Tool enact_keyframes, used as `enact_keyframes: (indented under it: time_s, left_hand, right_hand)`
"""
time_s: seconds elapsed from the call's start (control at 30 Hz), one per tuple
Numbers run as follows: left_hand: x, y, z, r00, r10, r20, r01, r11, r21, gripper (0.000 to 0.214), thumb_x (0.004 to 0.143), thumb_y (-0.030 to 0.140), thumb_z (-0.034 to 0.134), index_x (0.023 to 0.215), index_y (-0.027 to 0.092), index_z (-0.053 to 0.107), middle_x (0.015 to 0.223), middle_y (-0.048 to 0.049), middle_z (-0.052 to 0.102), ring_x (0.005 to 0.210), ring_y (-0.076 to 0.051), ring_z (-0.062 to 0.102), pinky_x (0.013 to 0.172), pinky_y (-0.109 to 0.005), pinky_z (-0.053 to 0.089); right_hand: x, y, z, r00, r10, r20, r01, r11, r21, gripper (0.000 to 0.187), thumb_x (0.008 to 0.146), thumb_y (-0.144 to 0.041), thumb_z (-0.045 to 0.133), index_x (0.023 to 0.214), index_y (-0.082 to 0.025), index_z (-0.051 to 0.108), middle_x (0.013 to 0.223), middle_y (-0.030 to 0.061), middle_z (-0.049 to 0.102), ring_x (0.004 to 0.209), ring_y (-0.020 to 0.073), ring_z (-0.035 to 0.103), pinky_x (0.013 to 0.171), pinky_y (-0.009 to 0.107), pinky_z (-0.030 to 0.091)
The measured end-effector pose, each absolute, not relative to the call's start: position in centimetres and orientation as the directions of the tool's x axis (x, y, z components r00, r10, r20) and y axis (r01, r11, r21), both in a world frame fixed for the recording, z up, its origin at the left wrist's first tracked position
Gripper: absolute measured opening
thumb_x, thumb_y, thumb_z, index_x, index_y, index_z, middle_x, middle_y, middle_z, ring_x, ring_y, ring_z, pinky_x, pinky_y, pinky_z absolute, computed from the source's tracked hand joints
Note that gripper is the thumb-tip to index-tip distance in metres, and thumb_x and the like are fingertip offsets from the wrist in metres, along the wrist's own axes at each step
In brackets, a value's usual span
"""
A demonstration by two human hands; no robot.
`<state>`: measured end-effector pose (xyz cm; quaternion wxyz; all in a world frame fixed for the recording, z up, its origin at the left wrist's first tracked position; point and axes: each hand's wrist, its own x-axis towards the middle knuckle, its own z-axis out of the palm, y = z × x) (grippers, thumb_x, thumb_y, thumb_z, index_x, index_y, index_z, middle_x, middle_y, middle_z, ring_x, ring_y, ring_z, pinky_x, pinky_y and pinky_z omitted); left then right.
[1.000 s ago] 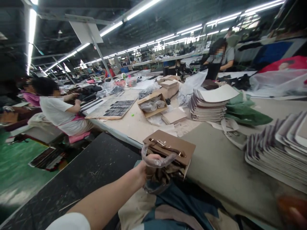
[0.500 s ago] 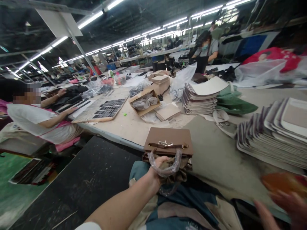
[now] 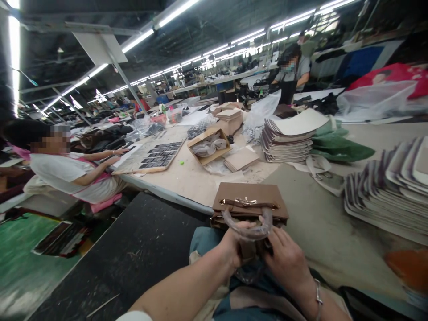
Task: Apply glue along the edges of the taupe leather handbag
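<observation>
A brown handbag (image 3: pixel 267 192) with a strap and metal clasp across its flap rests at the table edge, against my lap. Its handle (image 3: pixel 252 232) is wrapped in clear plastic and arches toward me. My left hand (image 3: pixel 234 244) grips the near side of the bag, with its fingers partly behind the handle. On the other side, my right hand (image 3: pixel 286 255) has its fingers closed at the bag's opening, close to the right end of the handle. The fingertips of both hands are partly hidden, and so is the bag's inside.
Stacks of pale panels with dark edges (image 3: pixel 286 141) stand on the table, more of them (image 3: pixel 384 196) at right. A cardboard box (image 3: pixel 214 156) holds plastic-wrapped pieces. At left a co-worker (image 3: pixel 63 174) sits by a board of dark strips (image 3: pixel 160 155). An orange object (image 3: pixel 408 267) lies lower right.
My right hand has come from the lower right, beside the orange object, to the bag. The bag's bunched lining no longer shows as widely. The whole view has shifted slightly.
</observation>
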<state>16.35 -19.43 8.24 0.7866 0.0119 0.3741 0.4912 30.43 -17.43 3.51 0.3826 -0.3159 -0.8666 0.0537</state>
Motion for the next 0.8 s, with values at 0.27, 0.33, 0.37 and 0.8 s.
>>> enact_keyframes:
  time_s: [0.27, 0.33, 0.37, 0.8]
  left_hand:
    - [13.4, -20.8, 11.2, 0.241, 0.845, -0.477, -0.421, 0.534, 0.734, 0.036, 0.073, 0.039, 0.059, 0.094, 0.011, 0.066, 0.081, -0.0105, 0.068, 0.075, -0.023, 0.064, 0.07, -0.035, 0.05]
    - [11.6, -22.3, 12.3, 0.195, 0.921, -0.336, -0.063, 0.354, 0.933, 0.036, 0.072, 0.041, 0.065, 0.093, 0.011, 0.068, 0.086, -0.0114, 0.068, 0.083, -0.025, 0.064, 0.076, -0.035, 0.049]
    - [10.8, -22.9, 12.7, 0.096, 0.974, -0.206, 0.118, 0.194, 0.974, 0.033, 0.072, 0.039, 0.068, 0.092, 0.012, 0.068, 0.089, -0.0111, 0.067, 0.086, -0.025, 0.063, 0.079, -0.035, 0.049]
    - [14.0, -18.4, 13.5, 0.205, 0.931, 0.301, 0.69, -0.356, 0.63, 0.072, 0.071, 0.027, 0.066, 0.138, 0.015, 0.042, 0.129, -0.0169, 0.052, 0.119, -0.033, 0.045, 0.105, -0.046, 0.03]
  right_hand:
    - [32.2, -14.0, 6.6, -0.442, 0.753, 0.487, 0.468, 0.657, -0.591, 0.027, 0.067, -0.005, 0.042, 0.081, -0.021, 0.059, 0.082, 0.0052, 0.063, 0.077, 0.0198, 0.06, 0.065, 0.028, 0.048]
    - [32.9, -13.0, 7.6, -0.425, 0.759, 0.493, 0.441, 0.649, -0.62, 0.03, 0.063, -0.005, 0.041, 0.081, -0.02, 0.059, 0.081, 0.0048, 0.063, 0.078, 0.0194, 0.06, 0.066, 0.027, 0.047]
    - [33.1, -12.6, 8.2, -0.416, 0.758, 0.503, 0.426, 0.651, -0.628, 0.031, 0.062, -0.006, 0.04, 0.082, -0.02, 0.06, 0.081, 0.0047, 0.064, 0.078, 0.0193, 0.06, 0.066, 0.027, 0.047]
    - [33.3, -11.1, 11.7, -0.451, 0.805, 0.386, 0.288, 0.541, -0.79, 0.028, 0.065, -0.015, 0.045, 0.082, -0.021, 0.067, 0.082, 0.0021, 0.069, 0.077, 0.0197, 0.062, 0.07, 0.028, 0.047]
